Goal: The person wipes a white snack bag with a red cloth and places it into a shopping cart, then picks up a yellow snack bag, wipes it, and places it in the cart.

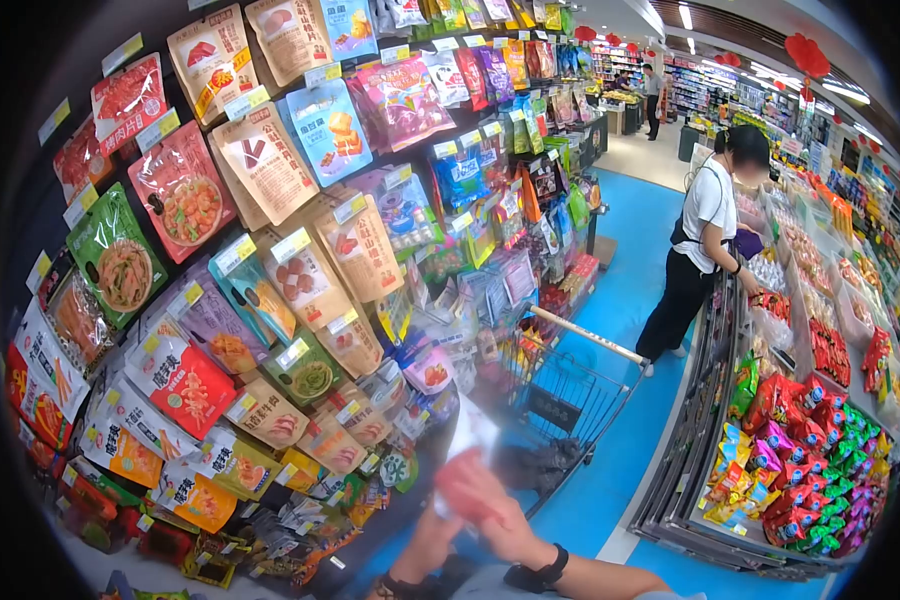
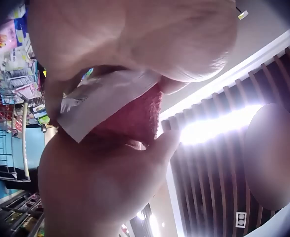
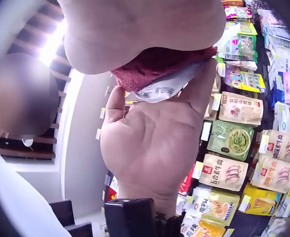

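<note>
I hold one snack packet [image 1: 467,462], red with a white-silver back, low in the middle of the head view, and it is blurred there. My left hand [image 1: 428,535] grips it from the left. My right hand [image 1: 498,512], with a dark watch on the wrist, grips it from the right. The left wrist view shows the packet [image 2: 110,101] pinched between the left hand [image 2: 100,177] below and the other hand above. Seen from the right wrist, the packet [image 3: 162,84] lies between the right hand [image 3: 152,138] and the other hand above.
A wall of hanging snack bags [image 1: 260,240] fills the left. A wire shopping cart [image 1: 570,395] stands just ahead on the blue floor [image 1: 620,300]. A person in a white top [image 1: 700,250] stands at sweet bins [image 1: 800,450] on the right.
</note>
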